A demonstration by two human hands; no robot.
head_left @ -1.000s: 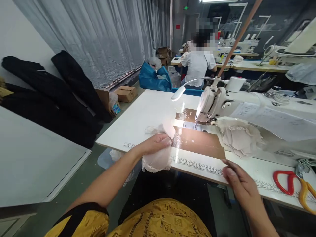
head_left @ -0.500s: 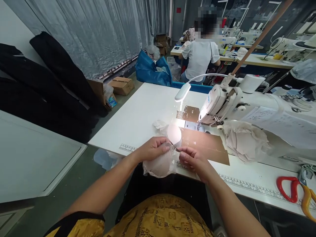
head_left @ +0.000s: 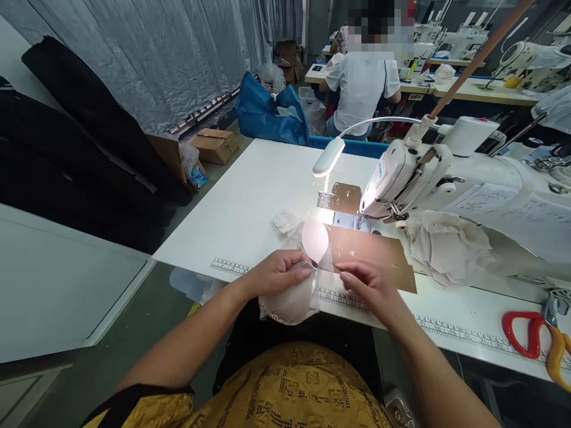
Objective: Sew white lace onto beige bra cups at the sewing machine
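A pale, lace-edged bra hangs partly over the table's front edge. One rounded cup lies brightly lit on the tabletop, and a bunched lace part is beside it. My left hand pinches the bra between thumb and fingers at the edge of the nearer cup. To the right, a small gap away from the fabric, my right hand has its thumb and fingertips pressed together. Whatever is in that pinch, if anything, is too small to make out.
A white sewing machine with a lit lamp stands right of the cloth. Brown card covers part of the table. Pale fabric pieces lie under the machine arm. Scissors rest at right. A person sits beyond.
My right hand has drawn away to the right from the bra's edge, where it was close against my left hand. The left hand keeps its hold. The view has shifted slightly.
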